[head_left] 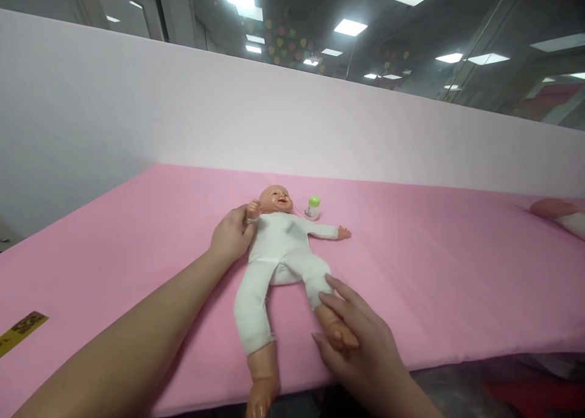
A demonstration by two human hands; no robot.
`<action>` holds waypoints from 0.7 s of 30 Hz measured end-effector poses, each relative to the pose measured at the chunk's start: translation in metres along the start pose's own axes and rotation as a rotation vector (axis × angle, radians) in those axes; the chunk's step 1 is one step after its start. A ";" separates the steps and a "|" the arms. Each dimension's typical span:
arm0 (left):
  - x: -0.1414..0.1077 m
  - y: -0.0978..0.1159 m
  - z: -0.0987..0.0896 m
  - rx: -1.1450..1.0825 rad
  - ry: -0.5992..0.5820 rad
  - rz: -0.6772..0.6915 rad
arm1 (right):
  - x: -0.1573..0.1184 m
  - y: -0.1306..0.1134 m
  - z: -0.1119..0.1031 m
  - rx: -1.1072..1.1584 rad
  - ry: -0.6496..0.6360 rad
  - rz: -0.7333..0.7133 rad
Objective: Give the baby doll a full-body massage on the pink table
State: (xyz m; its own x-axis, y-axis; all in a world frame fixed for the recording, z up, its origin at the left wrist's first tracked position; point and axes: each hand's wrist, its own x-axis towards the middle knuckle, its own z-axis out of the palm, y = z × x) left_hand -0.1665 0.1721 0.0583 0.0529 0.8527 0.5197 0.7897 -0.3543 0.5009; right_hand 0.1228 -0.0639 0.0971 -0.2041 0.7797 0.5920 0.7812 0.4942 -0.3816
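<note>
A baby doll (281,241) in a white cloth suit lies on its back on the pink padded surface (411,272), head toward the wall. My left hand (232,234) is closed round the doll's raised arm at the left, beside its shoulder. Around the lower leg and foot at the right, my right hand (359,336) rests with its fingers apart, fingertips on the white trouser leg and thumb under the foot. The doll's other leg points toward the near edge. A small jar (313,208) with a green lid stands beside the doll's head.
Part of a second doll (555,209) lies at the far right edge. A yellow label (22,331) with a code is at the left. Behind the surface rises a white wall (274,119), with glass above it. The surface's near edge runs below my right hand.
</note>
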 end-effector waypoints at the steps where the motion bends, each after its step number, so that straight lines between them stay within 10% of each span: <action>1: -0.002 0.004 0.001 0.060 -0.009 0.103 | 0.008 0.000 0.000 0.005 0.019 0.002; 6: -0.006 0.016 0.008 0.313 -0.061 0.338 | 0.048 0.005 0.009 0.054 -0.010 0.037; 21: -0.009 0.021 0.003 0.343 -0.166 0.362 | 0.082 0.030 0.048 0.177 -0.067 0.125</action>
State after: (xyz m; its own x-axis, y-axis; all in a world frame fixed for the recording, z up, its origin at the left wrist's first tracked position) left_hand -0.1484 0.1587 0.0618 0.4340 0.7579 0.4871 0.8559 -0.5156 0.0397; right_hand 0.1011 0.0333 0.1001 -0.1555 0.8600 0.4860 0.6886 0.4471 -0.5709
